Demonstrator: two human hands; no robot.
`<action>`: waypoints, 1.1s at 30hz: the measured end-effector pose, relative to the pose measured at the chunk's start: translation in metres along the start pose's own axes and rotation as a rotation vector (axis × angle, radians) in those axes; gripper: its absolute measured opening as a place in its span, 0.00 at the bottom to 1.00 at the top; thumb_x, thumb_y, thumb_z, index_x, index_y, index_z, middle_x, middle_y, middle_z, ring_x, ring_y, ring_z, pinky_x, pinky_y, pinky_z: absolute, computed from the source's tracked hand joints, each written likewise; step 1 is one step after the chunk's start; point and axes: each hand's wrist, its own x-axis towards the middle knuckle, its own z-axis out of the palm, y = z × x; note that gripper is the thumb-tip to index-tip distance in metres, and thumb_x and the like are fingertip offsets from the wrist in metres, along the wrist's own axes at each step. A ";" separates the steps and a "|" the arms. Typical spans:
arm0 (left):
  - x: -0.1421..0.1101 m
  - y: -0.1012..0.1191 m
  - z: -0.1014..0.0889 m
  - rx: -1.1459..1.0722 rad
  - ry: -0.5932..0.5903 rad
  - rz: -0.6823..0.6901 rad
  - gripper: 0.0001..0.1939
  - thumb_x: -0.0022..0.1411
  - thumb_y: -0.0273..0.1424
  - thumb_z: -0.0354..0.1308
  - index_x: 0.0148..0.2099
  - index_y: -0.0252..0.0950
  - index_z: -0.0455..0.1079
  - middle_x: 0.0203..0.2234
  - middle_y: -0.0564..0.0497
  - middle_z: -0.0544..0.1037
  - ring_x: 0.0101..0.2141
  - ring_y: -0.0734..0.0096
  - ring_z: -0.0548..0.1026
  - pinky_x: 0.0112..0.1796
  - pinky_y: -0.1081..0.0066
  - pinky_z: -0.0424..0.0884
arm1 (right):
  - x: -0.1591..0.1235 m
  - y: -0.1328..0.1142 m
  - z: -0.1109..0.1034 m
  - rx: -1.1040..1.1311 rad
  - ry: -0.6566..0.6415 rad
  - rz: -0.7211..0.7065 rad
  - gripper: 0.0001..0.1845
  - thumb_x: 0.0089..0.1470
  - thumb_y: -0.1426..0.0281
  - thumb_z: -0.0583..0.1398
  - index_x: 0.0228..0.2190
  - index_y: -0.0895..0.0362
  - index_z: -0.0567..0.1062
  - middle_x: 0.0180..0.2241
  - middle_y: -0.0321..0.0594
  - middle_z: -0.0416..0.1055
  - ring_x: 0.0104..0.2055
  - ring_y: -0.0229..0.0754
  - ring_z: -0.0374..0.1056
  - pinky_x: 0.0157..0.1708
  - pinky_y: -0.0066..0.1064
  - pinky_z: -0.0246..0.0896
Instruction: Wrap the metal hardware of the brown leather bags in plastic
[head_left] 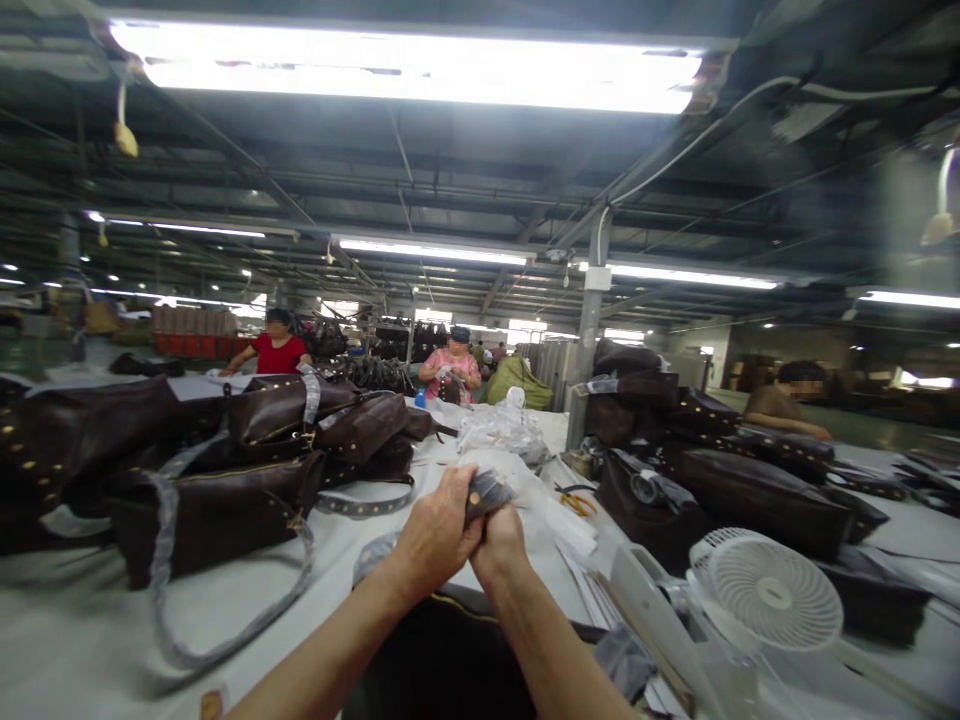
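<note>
On a pale tabletop, a dark bag lies under my forearms.
From my remote post, my left hand and right hand pinch a wrapped piece beyond the bag's zipper; grey covering is on, but whether any wrapping remains, I cannot tell.

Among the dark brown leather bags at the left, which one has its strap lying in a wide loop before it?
The front bag with a gold zipper: its grey-wrapped strap curves over the white table; the bags around it show no such loop.
</note>
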 end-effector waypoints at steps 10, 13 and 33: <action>-0.003 -0.002 -0.014 -0.049 -0.056 0.061 0.23 0.62 0.29 0.49 0.59 0.34 0.56 0.51 0.37 0.68 0.52 0.52 0.68 0.52 0.54 0.65 | 0.001 -0.065 -0.024 -0.851 -0.563 -0.595 0.32 0.35 0.82 0.54 0.46 0.57 0.72 0.46 0.43 0.73 0.50 0.47 0.68 0.55 0.42 0.60; -0.004 0.002 -0.018 -0.147 -0.027 0.018 0.24 0.59 0.29 0.53 0.57 0.35 0.58 0.50 0.40 0.69 0.51 0.54 0.68 0.53 0.56 0.64 | 0.004 -0.080 -0.024 -1.180 -0.743 -0.806 0.26 0.43 0.82 0.51 0.45 0.60 0.70 0.43 0.49 0.72 0.46 0.49 0.68 0.49 0.46 0.64; 0.006 0.004 -0.034 -0.738 -0.385 -0.281 0.18 0.55 0.31 0.57 0.49 0.38 0.61 0.37 0.53 0.67 0.33 0.71 0.68 0.33 0.68 0.72 | -0.017 -0.052 -0.023 -0.827 -0.312 -0.745 0.19 0.35 0.78 0.51 0.33 0.55 0.69 0.34 0.38 0.68 0.38 0.44 0.64 0.39 0.34 0.61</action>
